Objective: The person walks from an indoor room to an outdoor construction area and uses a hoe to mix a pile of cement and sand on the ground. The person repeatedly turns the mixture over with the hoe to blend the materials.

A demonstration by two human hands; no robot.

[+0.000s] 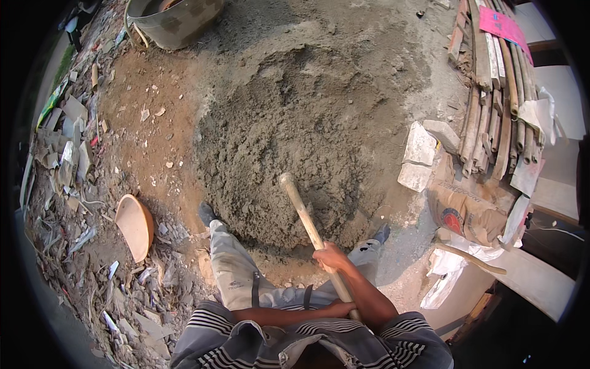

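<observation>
My right hand point(329, 256) grips the middle of a thick wooden tool handle point(302, 212) between my legs. Lower down, close to my waist, my left hand point(342, 308) is closed around the same handle. The handle slants away from me, and its rounded far end lies over a broad heap of wet grey mortar or concrete mix point(276, 133). No tool head shows, so the kind of tool cannot be told. My feet stand apart at the near edge of the heap.
An orange plastic bowl or pan piece point(134, 226) lies among rubble at left. A large tub point(177, 23) stands at the far left. At right are white blocks point(417, 154), a paper cement bag point(465, 212), stacked poles and boards point(488, 106) and a curved stick point(470, 258).
</observation>
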